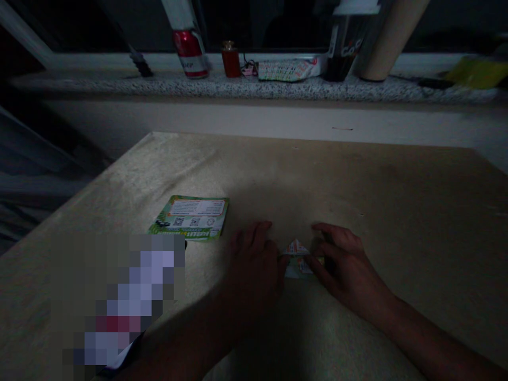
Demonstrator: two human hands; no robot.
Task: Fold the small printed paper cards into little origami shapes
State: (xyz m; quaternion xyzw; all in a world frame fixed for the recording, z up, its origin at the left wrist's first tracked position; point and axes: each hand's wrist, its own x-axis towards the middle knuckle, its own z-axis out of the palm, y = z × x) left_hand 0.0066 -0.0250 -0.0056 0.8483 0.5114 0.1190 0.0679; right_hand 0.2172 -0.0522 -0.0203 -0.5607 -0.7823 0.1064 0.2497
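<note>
A small folded paper (296,247) with a pointed top lies on the table between my two hands, showing coloured print on its folded part and a greenish lower strip. My left hand (256,259) is at its left edge, thumb and forefinger pressed on the paper. From the right, my right hand (343,256) reaches in with its thumb on the paper's right side and its fingers curled around that edge. Both hands are in shadow, so the exact finger contact is hard to see. A green printed leaflet (196,214) lies beyond my left hand.
A blurred-out, pixelated object (130,301) lies left of my left forearm on the table (357,180). On the granite sill (238,90) stand a red can (191,53), an orange bottle (230,59), a crumpled packet (289,70), a dark-drink cup (343,50) and a tall tube (384,45).
</note>
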